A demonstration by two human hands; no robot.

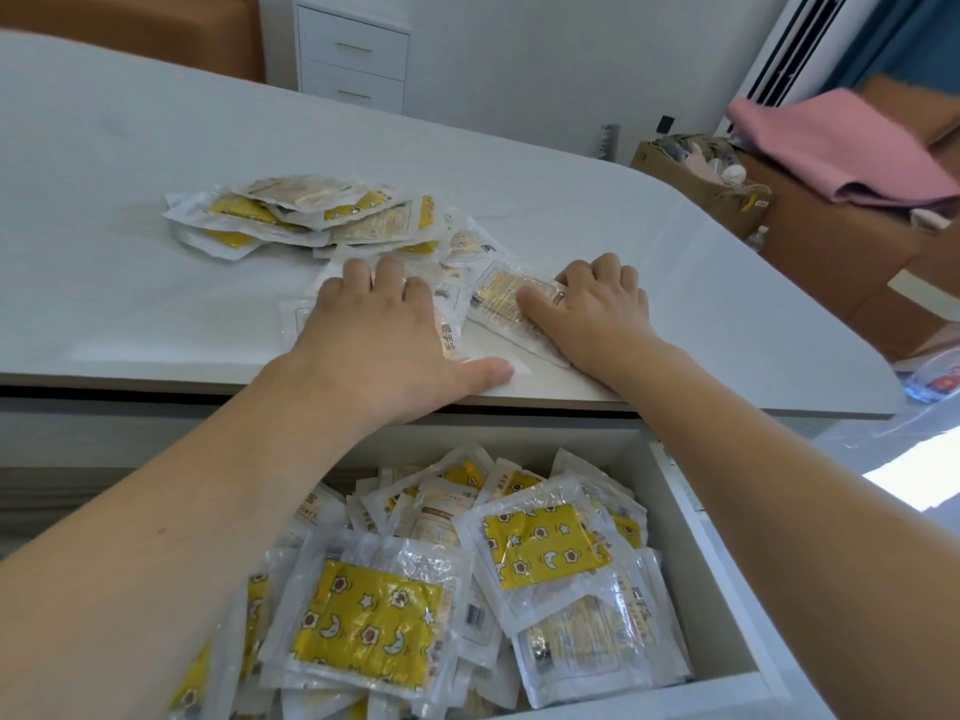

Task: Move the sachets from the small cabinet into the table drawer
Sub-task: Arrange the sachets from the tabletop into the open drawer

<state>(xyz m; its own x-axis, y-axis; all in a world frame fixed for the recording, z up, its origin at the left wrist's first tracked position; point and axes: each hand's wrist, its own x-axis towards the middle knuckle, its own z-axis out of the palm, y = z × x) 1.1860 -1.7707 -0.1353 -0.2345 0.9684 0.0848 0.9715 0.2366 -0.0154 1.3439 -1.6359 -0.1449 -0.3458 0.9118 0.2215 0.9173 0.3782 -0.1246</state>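
A loose heap of clear sachets with yellow patterned inserts (306, 215) lies on the white table (104, 200). My left hand (384, 330) lies flat over a few sachets near the table's front edge, thumb stretched along the edge. My right hand (597, 314) has its fingers curled over one sachet (501, 298), the thumb on top of it. Below the table edge the open white drawer (696, 537) holds several sachets (540, 543) piled high. The small white cabinet (353, 54) stands against the far wall, its drawers closed.
A cardboard box (691, 174) with odds and ends sits on the floor at the right. Pink cloth (841, 148) lies over brown boxes beyond it. An orange-brown seat (156, 23) is at the back left.
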